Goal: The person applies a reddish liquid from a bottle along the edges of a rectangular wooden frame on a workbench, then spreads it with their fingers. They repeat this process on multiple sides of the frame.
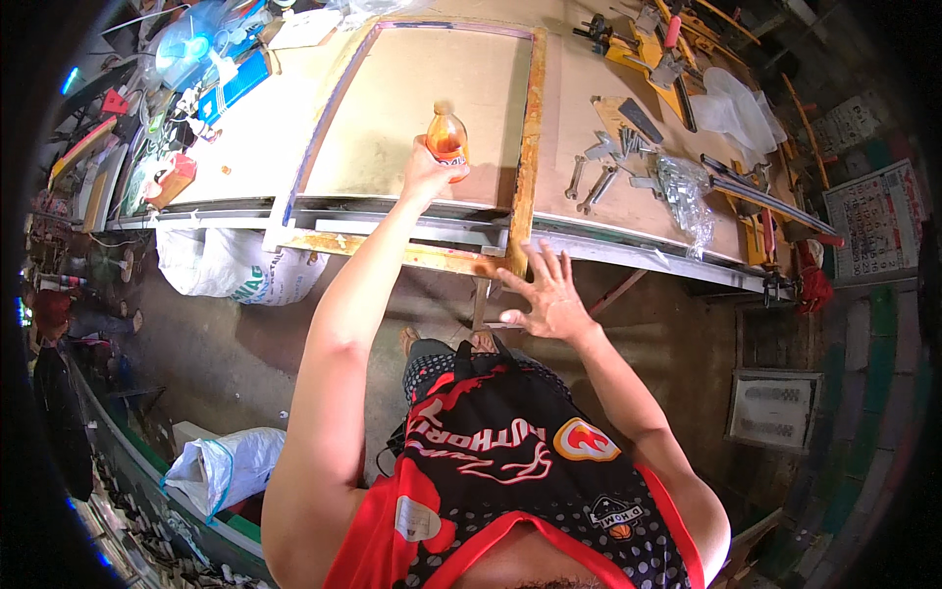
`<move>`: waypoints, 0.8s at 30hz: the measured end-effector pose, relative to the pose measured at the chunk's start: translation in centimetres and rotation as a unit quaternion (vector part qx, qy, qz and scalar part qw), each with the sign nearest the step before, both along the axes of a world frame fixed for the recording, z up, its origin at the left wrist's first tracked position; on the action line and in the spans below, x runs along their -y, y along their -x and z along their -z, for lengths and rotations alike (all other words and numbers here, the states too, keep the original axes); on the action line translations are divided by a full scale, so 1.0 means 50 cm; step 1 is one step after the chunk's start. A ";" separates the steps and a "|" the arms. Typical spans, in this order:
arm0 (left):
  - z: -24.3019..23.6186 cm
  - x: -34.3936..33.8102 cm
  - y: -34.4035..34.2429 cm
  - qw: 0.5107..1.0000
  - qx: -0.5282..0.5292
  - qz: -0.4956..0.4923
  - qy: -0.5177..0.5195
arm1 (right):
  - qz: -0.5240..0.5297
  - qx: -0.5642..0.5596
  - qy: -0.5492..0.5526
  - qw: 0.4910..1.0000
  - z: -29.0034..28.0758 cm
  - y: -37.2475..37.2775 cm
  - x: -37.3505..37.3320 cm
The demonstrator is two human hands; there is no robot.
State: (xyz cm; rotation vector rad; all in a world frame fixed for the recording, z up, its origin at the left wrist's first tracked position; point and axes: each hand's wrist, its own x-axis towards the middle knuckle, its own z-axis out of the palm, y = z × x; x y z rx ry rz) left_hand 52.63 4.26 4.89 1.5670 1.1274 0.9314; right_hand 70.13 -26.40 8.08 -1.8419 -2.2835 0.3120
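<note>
My left hand [432, 175] is wrapped round a small clear plastic bottle [447, 137] with orange-brown contents, held above the area inside a rectangular frame. That frame [535, 108] is coated yellowish-brown in patches and lies on the workbench, its near rail [392, 250] jutting past the bench's front edge. Beside the frame's near right corner is my right hand [551, 296], palm down with fingers spread and nothing in it. Whether its fingertips touch the frame, I cannot tell.
Wrenches [600, 187], bolts and a plastic bag [684, 191] lie right of the frame. Yellow bar clamps [643, 59] fill the far right. A fan [188, 49] and clutter crowd the far left. A white sack [240, 270] sits under the bench's front edge.
</note>
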 end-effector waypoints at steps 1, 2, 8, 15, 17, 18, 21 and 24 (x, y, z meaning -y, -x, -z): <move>0.015 -0.009 -0.011 0.999 0.037 0.021 0.005 | 0.010 0.002 -0.002 1.000 -0.004 -0.018 0.000; 0.027 -0.017 -0.021 1.000 0.028 0.008 -0.011 | 0.013 0.028 -0.002 1.000 -0.009 -0.037 0.001; 0.078 -0.029 -0.050 0.997 -0.003 -0.044 -0.060 | -0.052 0.054 0.007 0.997 -0.023 -0.096 -0.012; 0.052 -0.005 0.003 0.987 -0.101 -0.046 -0.116 | -0.106 0.076 -0.010 0.991 -0.014 -0.091 -0.049; 0.036 0.041 0.039 0.982 -0.097 -0.071 -0.144 | -0.129 0.067 0.006 0.989 -0.011 -0.091 -0.054; 0.027 0.066 0.058 0.985 -0.053 -0.084 -0.141 | -0.146 0.067 0.011 0.987 -0.010 -0.091 -0.055; 0.012 0.142 0.135 0.974 0.049 -0.150 -0.163 | -0.152 0.074 0.013 0.986 -0.010 -0.094 -0.063; 0.009 0.226 0.227 0.955 0.020 -0.230 -0.185 | -0.141 0.081 0.026 0.986 -0.010 -0.096 -0.069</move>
